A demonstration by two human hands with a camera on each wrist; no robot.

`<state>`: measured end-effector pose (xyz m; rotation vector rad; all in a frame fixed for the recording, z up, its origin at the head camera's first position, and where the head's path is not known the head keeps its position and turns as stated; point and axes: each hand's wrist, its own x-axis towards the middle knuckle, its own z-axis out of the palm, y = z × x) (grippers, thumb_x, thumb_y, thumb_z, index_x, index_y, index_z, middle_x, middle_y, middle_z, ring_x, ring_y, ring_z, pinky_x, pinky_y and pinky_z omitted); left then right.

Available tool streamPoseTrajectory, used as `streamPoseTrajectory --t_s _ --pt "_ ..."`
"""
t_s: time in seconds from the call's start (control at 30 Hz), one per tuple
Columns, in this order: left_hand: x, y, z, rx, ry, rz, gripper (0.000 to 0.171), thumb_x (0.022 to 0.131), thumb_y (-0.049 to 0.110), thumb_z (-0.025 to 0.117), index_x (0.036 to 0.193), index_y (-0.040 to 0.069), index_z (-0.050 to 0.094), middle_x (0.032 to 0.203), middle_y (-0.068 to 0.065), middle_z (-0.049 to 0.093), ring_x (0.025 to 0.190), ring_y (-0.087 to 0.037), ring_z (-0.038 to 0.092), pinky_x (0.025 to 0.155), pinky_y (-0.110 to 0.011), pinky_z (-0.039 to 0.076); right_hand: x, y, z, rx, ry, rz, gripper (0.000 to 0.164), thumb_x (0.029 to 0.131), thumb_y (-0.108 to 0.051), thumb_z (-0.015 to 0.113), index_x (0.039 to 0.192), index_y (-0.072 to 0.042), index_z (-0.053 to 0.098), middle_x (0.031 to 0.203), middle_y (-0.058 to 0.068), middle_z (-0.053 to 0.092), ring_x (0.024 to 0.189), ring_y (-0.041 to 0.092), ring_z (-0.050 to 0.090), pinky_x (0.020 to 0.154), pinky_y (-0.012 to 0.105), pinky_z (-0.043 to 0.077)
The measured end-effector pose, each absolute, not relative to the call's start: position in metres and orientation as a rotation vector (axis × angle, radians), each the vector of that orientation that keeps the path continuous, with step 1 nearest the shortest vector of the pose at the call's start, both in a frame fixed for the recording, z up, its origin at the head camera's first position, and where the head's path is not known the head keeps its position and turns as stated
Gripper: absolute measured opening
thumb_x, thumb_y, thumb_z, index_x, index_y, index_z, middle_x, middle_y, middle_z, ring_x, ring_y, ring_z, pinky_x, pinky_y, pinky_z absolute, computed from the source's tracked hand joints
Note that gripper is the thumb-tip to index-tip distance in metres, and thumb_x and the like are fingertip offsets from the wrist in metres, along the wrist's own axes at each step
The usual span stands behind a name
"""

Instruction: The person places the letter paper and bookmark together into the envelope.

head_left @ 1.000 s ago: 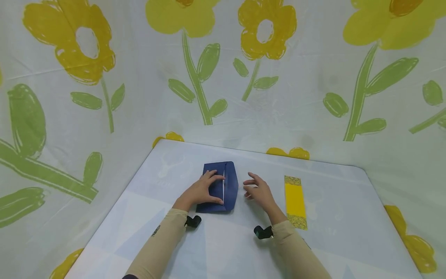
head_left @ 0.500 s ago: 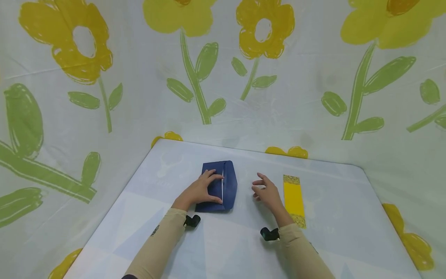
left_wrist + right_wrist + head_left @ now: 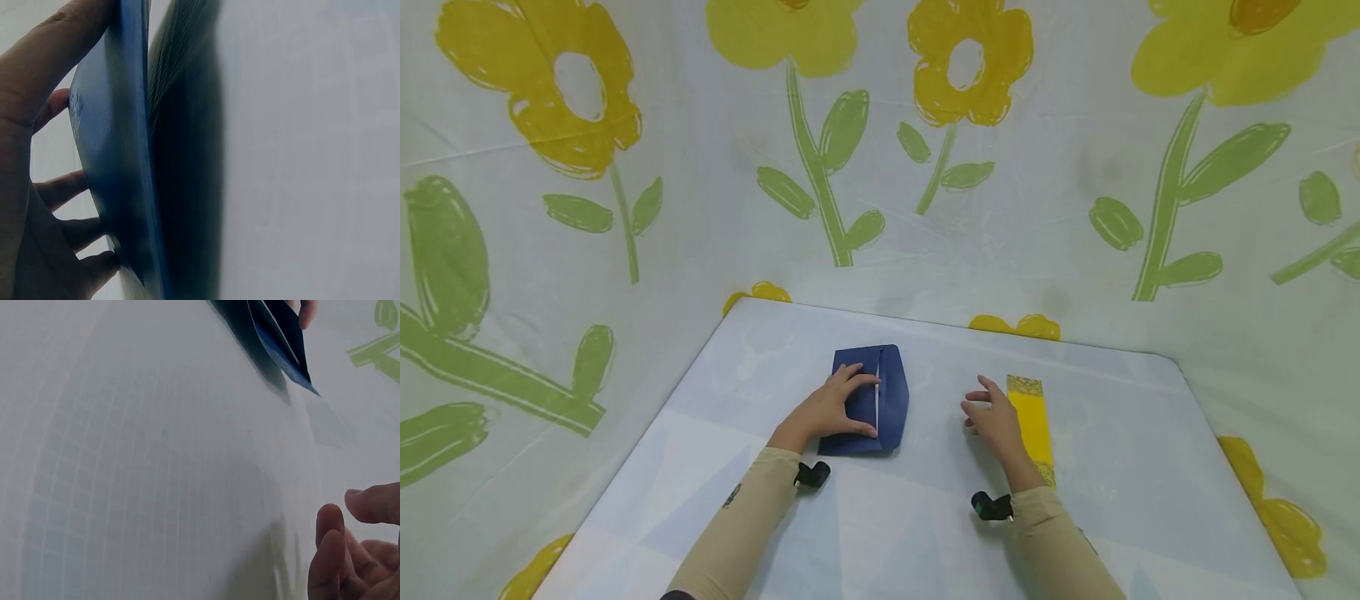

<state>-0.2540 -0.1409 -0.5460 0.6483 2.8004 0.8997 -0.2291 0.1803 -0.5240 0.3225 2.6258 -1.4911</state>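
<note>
A dark blue envelope [image 3: 892, 400], its pointed flap folded out to the right, lies left of centre in the head view. My left hand [image 3: 826, 407] holds it, thumb and fingers spread and bent on its face beside the whitish slit of the mouth. Seen from the left wrist, the envelope [image 3: 125, 144] stands nearly edge-on and casts a dark shadow. My right hand [image 3: 997, 425] hovers with loosely bent fingers and nothing in them. Just beyond it is a yellow strip [image 3: 1032, 425] with gold patterned ends, partly hidden by that hand and wrist.
Both things lie on a pale table [image 3: 917, 533] with faint blue triangles. A white cloth [image 3: 1045, 250] printed with yellow flowers hangs behind and along the sides. Black wrist cameras sit at each cuff.
My right hand has moved right, away from the envelope and up to the yellow strip, covering part of it. The left hand and envelope have stayed put.
</note>
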Motion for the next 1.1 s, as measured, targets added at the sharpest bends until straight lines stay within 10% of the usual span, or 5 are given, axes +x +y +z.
streamPoseTrajectory --t_s 1.1 --pt "-0.260 -0.123 -0.546 0.702 2.755 0.905 0.094 0.067 0.072 0.082 0.148 0.042 0.045 0.168 -0.009 0.021 0.154 -0.041 0.014 0.112 -0.066 0.032 -0.211 0.245 -0.535 0.564 3.061 -0.804 0.094 0.093 -0.044 0.066 0.158 0.006 0.020 0.140 0.041 0.035 0.125 0.056 0.034 0.098 0.069 0.037"
